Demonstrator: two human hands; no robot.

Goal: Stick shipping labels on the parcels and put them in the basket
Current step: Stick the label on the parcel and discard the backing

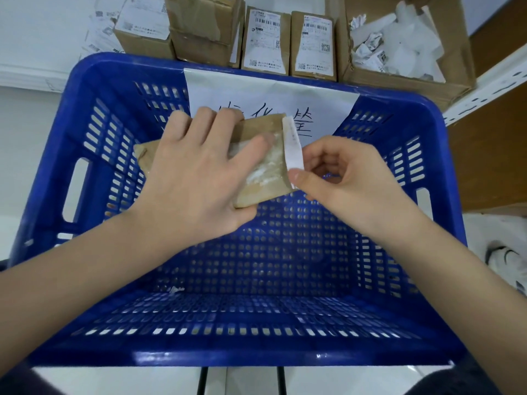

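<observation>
Parcel: a brown parcel (256,169) is held over the basket (85,115), long axis running 10 to 4 o'clock.
Left hand (196,172): laid flat over the parcel, fingers spread and straight, thumb pressed along the top face.
Label: a white strip (292,146) stands up at the parcel's 3 o'clock edge, not yet stuck flat.
Right hand (342,178): nearer the label, fingers curled and pinched on its lower end.
Key relation: the bare face lies at 9 o'clock from the pinch; the label is judged due to be folded that way.
</observation>
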